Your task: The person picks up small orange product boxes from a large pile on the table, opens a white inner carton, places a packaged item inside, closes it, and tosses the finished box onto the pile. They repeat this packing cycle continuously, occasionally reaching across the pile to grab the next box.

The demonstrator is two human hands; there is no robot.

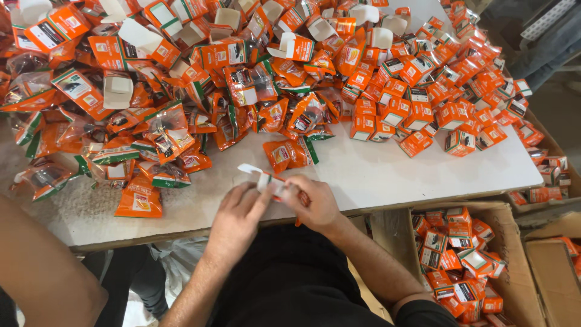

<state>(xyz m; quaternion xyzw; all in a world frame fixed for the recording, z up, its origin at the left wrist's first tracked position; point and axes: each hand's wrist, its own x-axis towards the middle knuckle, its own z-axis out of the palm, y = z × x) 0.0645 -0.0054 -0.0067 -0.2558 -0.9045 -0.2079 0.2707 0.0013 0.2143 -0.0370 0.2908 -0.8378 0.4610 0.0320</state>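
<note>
Both my hands meet at the near edge of the white table [375, 169]. My left hand [237, 217] and my right hand [310, 203] together hold a small orange and white carton [270, 180] with its white end flap open. An orange plastic pouch [289, 153] lies just beyond the carton. Behind it spreads a heap of orange pouches [163, 130] on the left, a heap of open cartons [218, 36] at the back, and closed orange cartons [423, 91] on the right.
A cardboard box [511, 242] holding several closed orange cartons stands on the floor at the right, below the table edge. Another cardboard box [554, 269] sits beside it. Another person's bare arm [36, 266] reaches in at the bottom left.
</note>
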